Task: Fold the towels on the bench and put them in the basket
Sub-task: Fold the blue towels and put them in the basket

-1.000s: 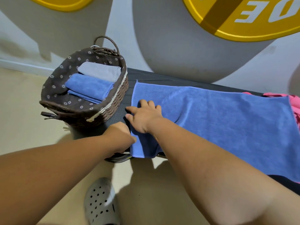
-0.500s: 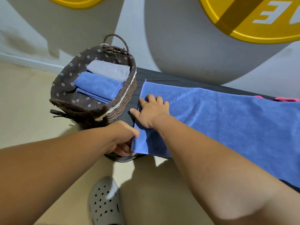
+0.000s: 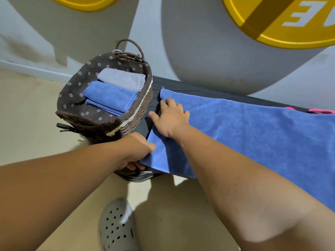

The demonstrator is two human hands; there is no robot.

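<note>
A large blue towel [image 3: 253,134] lies spread flat along the dark bench [image 3: 199,91]. My left hand [image 3: 137,151] pinches the towel's near left corner at the bench's front edge. My right hand [image 3: 170,120] lies on the towel's left edge near the far corner, fingers spread and resting on the cloth. A brown wicker basket [image 3: 126,127] with a flowered lining stands at the bench's left end. Inside it lie a folded blue towel [image 3: 110,96] and a folded grey towel [image 3: 121,78].
A pink towel [image 3: 320,111] peeks out at the far right of the bench. A grey wall with yellow round signs [image 3: 282,24] rises right behind the bench. My grey perforated clog [image 3: 117,227] stands on the beige floor below.
My right hand has slid along the towel's left edge toward the far corner. My left hand has kept its hold on the near corner. The camera view has shifted left.
</note>
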